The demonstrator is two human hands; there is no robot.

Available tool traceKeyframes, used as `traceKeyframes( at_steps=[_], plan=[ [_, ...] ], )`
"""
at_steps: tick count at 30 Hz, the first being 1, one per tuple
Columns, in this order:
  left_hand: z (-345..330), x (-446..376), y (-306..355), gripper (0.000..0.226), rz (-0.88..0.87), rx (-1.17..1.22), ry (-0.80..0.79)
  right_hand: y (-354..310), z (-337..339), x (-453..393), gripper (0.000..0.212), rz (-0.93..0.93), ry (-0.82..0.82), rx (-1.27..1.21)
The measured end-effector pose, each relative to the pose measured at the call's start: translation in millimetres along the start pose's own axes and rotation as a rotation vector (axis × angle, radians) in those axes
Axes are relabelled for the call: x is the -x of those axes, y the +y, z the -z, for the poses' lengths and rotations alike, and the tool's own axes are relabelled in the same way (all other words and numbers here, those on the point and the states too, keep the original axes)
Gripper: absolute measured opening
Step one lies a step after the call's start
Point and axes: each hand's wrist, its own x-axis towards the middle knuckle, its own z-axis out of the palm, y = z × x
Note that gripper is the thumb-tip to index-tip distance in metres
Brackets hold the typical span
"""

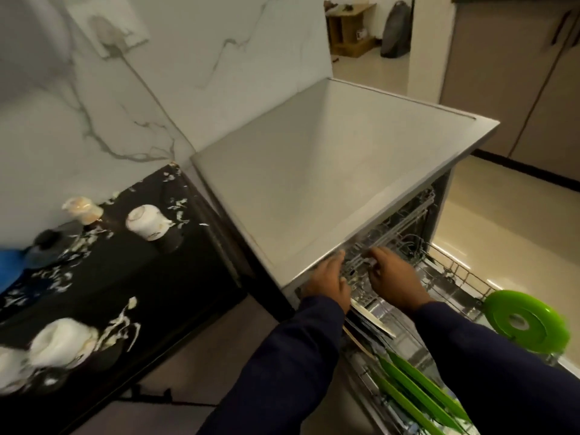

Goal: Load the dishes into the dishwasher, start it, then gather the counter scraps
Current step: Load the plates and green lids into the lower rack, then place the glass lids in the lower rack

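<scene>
The silver dishwasher stands open with its lower rack pulled out. Both my hands reach under its top edge at the upper wire rack. My left hand grips the rack's front at the left. My right hand curls its fingers on the rack's front wire. Green plates stand in the lower rack, and a round green lid sits at its right. White cups lie on the black counter among pale scraps.
A marble wall backs the counter. A blue object lies at the counter's far left beside a dark round thing. Glossy cream floor spreads right of the dishwasher, with tall cabinets beyond.
</scene>
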Motion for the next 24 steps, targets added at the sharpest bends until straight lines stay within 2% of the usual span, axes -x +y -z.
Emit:
traceKeyframes(
  at_steps=[4,8,12,16,18,21,24],
  plan=[
    [47,16,0,0.052,-0.082,0.069,0.092,-48,23,7,0.008,0.101,0.162,-0.018],
    [108,34,-30,0.052,-0.066,0.123,0.203,-111,26,3,0.009,0.17,0.222,-0.013],
    [173,61,-80,0.051,-0.041,0.122,0.295,-186,-2,-4,0.013,0.221,0.253,-0.032],
    [242,95,-155,0.051,0.015,0.087,0.404,-275,-53,-6,0.008,0.29,0.187,-0.04],
    [275,111,-192,0.052,0.067,0.066,0.441,-316,-76,-8,0.022,0.338,0.167,-0.061],
    [320,140,-245,0.052,0.147,0.057,0.505,-378,-110,-7,0.008,0.408,0.102,-0.082],
    [352,167,-285,0.054,0.237,0.052,0.551,-425,-137,-3,0.01,0.472,0.039,-0.098]
  ],
)
